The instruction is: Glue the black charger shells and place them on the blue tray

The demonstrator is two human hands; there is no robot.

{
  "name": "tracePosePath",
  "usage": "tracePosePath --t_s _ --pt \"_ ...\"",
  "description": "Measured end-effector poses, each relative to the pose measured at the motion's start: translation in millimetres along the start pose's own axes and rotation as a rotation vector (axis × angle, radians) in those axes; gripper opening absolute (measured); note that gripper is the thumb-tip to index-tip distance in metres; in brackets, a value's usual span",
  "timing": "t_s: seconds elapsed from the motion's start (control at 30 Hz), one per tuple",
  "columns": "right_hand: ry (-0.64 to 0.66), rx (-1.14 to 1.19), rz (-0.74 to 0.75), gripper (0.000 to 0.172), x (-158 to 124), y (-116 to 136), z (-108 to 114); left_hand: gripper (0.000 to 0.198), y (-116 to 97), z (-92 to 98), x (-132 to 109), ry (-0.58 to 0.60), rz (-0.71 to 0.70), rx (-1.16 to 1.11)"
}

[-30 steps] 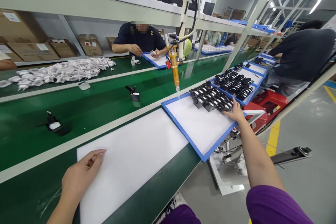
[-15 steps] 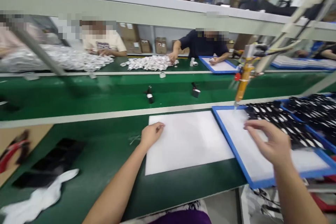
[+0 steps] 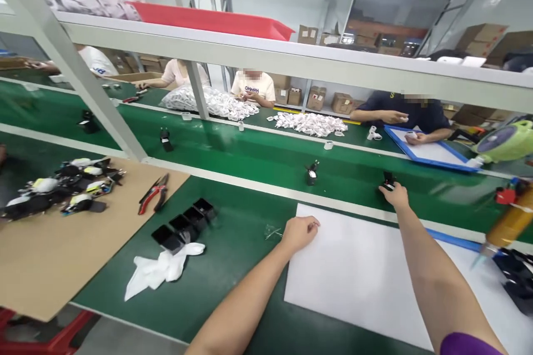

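My left hand [image 3: 300, 233] rests at the left edge of a white sheet [image 3: 353, 266] on the green bench, its fingers curled closed; whatever they hold, if anything, is too small to name. Stretched out over the green conveyor belt, my right hand [image 3: 395, 195] has its fingers on a small black device [image 3: 388, 178]. Another black device [image 3: 311, 173] stands on the belt further left. Beside my left hand lie thin clear strands [image 3: 272, 232]. Four-sided black boxes [image 3: 194, 219] sit in a row on the bench, with a crumpled white cloth [image 3: 164, 269] touching them.
Red-handled pliers [image 3: 154, 194] and several black-and-white assemblies [image 3: 62, 186] lie on brown board [image 3: 95, 238] at left. An orange dispenser [image 3: 510, 222] hangs at right above a blue-edged tray [image 3: 453, 239]. Across the belt, people handle white parts [image 3: 308, 123]. A slanted post [image 3: 79, 66] crosses the left side.
The view has swung left. My right hand has moved from over the blue-edged tray to the black device on the belt. My left hand is still at the sheet's edge.
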State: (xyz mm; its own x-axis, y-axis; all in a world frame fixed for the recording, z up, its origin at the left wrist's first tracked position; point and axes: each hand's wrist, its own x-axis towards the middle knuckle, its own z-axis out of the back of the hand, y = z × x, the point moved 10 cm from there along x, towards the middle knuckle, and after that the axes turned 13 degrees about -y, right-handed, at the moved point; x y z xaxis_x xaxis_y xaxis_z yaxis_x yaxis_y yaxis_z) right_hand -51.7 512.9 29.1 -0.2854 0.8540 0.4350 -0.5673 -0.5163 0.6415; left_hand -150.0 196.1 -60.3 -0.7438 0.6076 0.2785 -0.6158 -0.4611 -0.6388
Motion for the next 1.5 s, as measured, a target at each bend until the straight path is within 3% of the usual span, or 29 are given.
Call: tracePosePath --t_s 0.13,0.27,0.37,0.47,0.57,0.67,0.8,0.97,1.07,1.17,1.27,1.37,1.43,1.5 --pt "0.17 -0.011 -0.02 0.026 -15.8 5.2 -47.4 0.026 2.3 -2.3 -0.5 -0.017 0.016 -0.041" --pt "0.308 0.019 0.005 0.031 -41.7 32.6 -108.9 0.027 4.8 -6.0 -1.0 -0.004 0.024 -0.066" --pt "0.355 0.053 0.008 0.034 -64.5 56.4 -141.2 0.027 4.8 -6.5 -0.6 0.002 0.022 -0.076" --pt "0.349 0.059 -0.006 0.038 -84.1 75.9 -154.3 0.026 3.6 -4.9 0.0 -0.002 0.024 -0.089" --pt "0.332 0.055 -0.012 0.04 -94.5 91.0 -153.7 0.025 2.7 -3.4 0.8 -0.002 0.035 -0.12" --pt "0.412 0.105 0.037 0.037 -102.2 105.9 -146.6 0.022 4.4 -1.0 2.3 -0.01 0.068 -0.18" --pt "0.512 0.209 0.161 0.048 -126.2 114.8 -105.3 0.02 18.4 9.9 6.9 -0.118 0.195 -0.299" --pt "0.57 0.307 0.266 0.057 -199.5 98.3 -31.9 0.027 44.3 18.4 12.0 -0.287 0.388 -0.47" --pt "0.547 0.322 0.269 0.054 -241.9 82.4 -3.8 0.022 49.1 12.5 15.8 -0.285 0.432 -0.557" --pt "0.527 0.376 0.285 0.06 -258.8 71.4 18.2 0.019 47.1 8.1 19.0 -0.241 0.446 -0.616" --pt "0.405 0.457 0.28 0.055 -232.6 53.2 57.1 0.027 39.8 10.4 22.0 -0.174 0.449 -0.644" --pt "0.002 0.476 0.176 0.033 -170.5 10.6 126.1 0.041 24.4 21.4 25.7 -0.095 0.414 -0.643" --pt "-0.356 0.456 0.07 0.046 -133.7 -26.6 178.0 0.047 10.3 33.6 26.8 -0.049 0.363 -0.624" --pt "-0.523 0.482 -0.063 0.064 -105.5 -59.4 202.2 0.049 -3.1 48.0 23.6 -0.016 0.31 -0.595"
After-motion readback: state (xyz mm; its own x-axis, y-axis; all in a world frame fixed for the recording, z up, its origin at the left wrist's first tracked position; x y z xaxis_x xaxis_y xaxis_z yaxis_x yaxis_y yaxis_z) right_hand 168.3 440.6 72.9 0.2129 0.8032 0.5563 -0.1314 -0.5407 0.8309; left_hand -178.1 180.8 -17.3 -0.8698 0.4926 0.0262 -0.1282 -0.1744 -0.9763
